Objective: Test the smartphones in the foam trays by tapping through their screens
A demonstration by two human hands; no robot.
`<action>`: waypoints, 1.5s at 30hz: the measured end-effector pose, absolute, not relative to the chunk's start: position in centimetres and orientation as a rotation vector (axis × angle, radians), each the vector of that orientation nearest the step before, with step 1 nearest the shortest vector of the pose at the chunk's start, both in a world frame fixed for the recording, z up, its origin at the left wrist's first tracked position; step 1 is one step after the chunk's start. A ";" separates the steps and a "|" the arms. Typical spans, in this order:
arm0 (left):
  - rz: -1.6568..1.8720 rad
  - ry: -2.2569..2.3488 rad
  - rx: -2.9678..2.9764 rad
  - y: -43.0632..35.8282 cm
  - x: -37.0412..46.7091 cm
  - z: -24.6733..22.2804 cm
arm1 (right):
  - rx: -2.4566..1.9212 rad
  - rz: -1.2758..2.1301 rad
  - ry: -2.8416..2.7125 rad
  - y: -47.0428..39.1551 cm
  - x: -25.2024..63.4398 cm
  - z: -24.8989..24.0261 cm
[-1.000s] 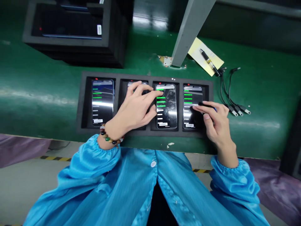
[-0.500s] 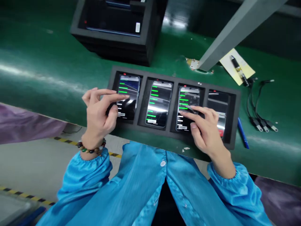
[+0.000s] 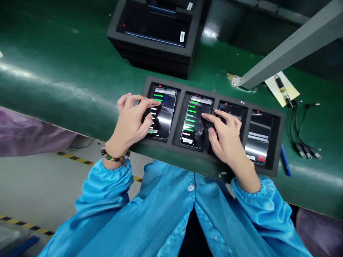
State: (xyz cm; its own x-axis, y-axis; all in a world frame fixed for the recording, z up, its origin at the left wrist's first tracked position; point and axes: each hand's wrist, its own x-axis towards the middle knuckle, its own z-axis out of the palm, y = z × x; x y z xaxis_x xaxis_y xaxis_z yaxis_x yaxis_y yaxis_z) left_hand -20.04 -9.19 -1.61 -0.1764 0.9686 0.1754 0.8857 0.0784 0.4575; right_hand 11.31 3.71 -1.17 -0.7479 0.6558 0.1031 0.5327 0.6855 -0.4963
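Note:
Several smartphones lie face up in separate compartments of a dark foam tray. Over the leftmost smartphone, my left hand is open, its index fingertip at the lit list of green and white lines. My right hand is open too, with its index fingertip at the right side of the second smartphone, whose screen shows a similar list. It partly covers the third smartphone, which looks dark. The rightmost smartphone has a mostly dark screen with a red patch low down. Neither hand holds anything.
Behind the tray stands a stack of dark foam trays with more phones. To the right are a grey post, a yellow notepad with a pen, short black cables and a blue pen on the green table.
My right hand has shifted from the third smartphone to the second. The third screen has gone from a lit list to dark. My left hand stays at the leftmost one; the view has shifted.

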 end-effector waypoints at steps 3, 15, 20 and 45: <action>0.776 2.205 1.885 -9.3 -20.0 -1.6 | -0.903 0.665 -2.621 2.9 11.6 -0.9; 0.806 2.427 1.764 -10.2 -19.7 -2.0 | -0.737 0.692 -2.614 1.0 13.0 -0.9; 0.770 2.314 1.832 -9.7 -19.7 -1.9 | -0.911 0.626 -2.488 1.7 15.1 -0.6; 0.877 2.311 1.986 -10.0 -20.1 -2.8 | -1.216 0.472 -2.436 2.2 18.3 -1.8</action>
State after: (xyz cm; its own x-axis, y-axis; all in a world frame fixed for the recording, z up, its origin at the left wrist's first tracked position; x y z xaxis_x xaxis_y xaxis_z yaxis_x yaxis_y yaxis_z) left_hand -20.07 -10.04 -2.81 -0.2150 0.9046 0.3680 0.9210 0.0625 0.3846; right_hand 18.34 2.21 -1.81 -0.5554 0.8117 0.1805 0.6855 0.5698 -0.4531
